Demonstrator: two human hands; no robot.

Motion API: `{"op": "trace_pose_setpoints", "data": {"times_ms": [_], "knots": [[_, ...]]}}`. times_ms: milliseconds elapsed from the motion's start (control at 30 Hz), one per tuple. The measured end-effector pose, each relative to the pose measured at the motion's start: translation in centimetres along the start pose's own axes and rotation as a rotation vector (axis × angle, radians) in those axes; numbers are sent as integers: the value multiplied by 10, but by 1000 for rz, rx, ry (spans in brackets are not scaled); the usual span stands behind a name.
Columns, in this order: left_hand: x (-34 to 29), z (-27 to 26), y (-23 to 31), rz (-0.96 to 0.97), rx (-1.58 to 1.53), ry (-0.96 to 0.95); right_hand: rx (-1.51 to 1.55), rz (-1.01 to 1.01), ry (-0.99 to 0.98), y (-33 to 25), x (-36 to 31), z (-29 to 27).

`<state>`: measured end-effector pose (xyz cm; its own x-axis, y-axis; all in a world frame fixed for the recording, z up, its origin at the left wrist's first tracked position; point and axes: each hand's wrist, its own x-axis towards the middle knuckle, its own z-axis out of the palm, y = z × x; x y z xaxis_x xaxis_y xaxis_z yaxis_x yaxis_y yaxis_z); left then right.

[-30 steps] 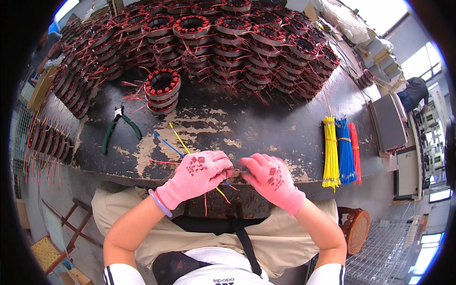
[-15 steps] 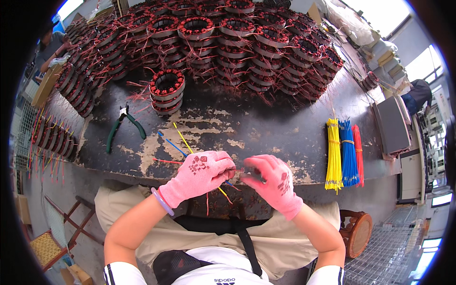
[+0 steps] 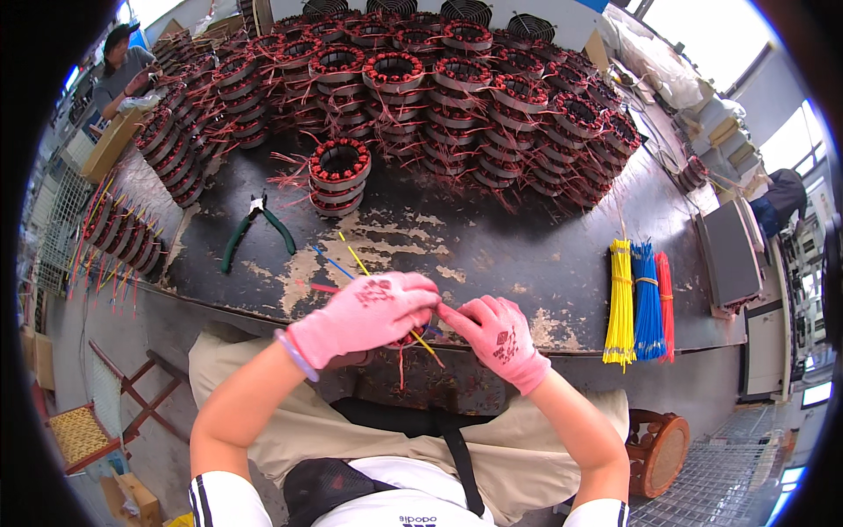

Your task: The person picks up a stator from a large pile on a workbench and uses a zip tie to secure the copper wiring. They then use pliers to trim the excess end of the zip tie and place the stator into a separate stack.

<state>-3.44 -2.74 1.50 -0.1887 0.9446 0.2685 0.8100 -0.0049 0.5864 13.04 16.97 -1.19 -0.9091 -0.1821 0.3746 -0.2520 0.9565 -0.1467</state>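
My left hand (image 3: 373, 312), in a pink work glove, is closed over the front table edge on a few thin wires. A yellow wire (image 3: 354, 253) and a blue wire (image 3: 329, 261) stick out beyond its knuckles, and a red wire (image 3: 323, 287) beside them. The yellow wire's other end (image 3: 428, 348) comes out below the fingers. Something red and dark lies mostly hidden under that hand. My right hand (image 3: 500, 338), gloved alike, pinches with thumb and forefinger against the left fingertips. What sits in this pinch is too small to make out.
Green-handled cutters (image 3: 256, 230) lie left of a short stack of copper-wound stators (image 3: 340, 171). Many stator stacks (image 3: 457, 114) fill the back. Bundled yellow wires (image 3: 620, 303), blue wires (image 3: 648, 303) and red wires (image 3: 665, 303) lie right. Another person (image 3: 118, 75) is at far left.
My right hand has moved left, from apart with fingers parted to a pinch touching the left fingertips. The left hand keeps hold of the wires. The whole view has shifted slightly.
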Motion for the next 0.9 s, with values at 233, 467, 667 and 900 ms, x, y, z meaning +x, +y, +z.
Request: {"op": "trace_pose_setpoints", "data": {"times_ms": [233, 467, 667, 900], "knots": [[-24, -50, 15, -20, 269, -218, 76, -14, -41, 17, 9, -4], [-26, -5, -1, -8, 347, -98, 517, 468, 90, -36, 66, -52], [-37, 73, -20, -26, 427, 462, 181, 40, -164, -118, 196, 36], [-23, 76, -24, -53, 463, 399, -84, 291, -872, -170, 356, 92]]}}
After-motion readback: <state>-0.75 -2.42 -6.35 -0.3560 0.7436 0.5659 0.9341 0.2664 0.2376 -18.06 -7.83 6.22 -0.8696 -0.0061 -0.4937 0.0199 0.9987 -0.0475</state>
